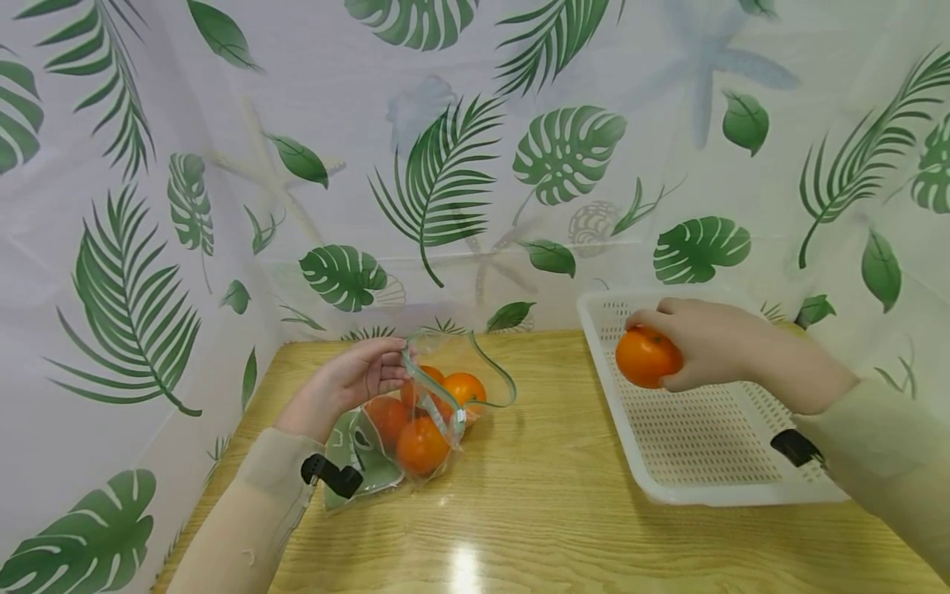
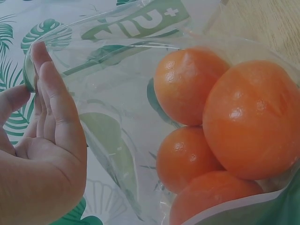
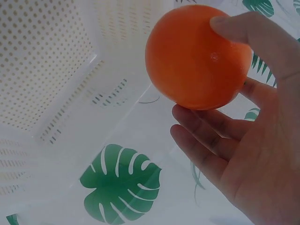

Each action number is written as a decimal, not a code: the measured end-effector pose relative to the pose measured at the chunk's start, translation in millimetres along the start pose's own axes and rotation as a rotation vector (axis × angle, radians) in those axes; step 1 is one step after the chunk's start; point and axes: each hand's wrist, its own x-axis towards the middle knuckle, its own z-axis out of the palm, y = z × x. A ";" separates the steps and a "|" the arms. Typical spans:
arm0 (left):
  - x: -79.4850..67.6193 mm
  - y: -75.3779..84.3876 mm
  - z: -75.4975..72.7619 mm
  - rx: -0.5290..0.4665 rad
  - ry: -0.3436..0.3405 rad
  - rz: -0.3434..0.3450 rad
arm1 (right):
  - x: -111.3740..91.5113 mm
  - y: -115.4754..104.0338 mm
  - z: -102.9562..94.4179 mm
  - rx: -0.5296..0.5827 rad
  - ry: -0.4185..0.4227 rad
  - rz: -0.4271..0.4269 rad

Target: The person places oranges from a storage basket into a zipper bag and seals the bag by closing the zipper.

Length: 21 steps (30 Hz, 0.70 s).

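Note:
In the head view my left hand (image 1: 371, 373) pinches the green-edged rim of a clear zip bag (image 1: 486, 351), between thumb and fingertips. Several oranges (image 1: 421, 445) lie inside the bag, and the left wrist view shows them (image 2: 253, 117) close together behind the plastic. Over on the right, my right hand (image 1: 712, 342) grips one orange (image 1: 648, 356) above the white basket (image 1: 634, 445). The right wrist view shows the thumb on top of this orange (image 3: 197, 56) and fingers beneath and behind it.
The basket with its perforated floor stands on the right of the wooden table (image 1: 534, 487). A leaf-patterned sheet (image 1: 475, 165) hangs behind and at the left side. The bag's printed green part (image 1: 345, 458) lies on the table below my left hand.

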 end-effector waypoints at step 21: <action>1.0 -1.8 0.5 0.012 -0.005 -0.004 | 21.7 -30.1 -10.2 0.005 0.059 -0.076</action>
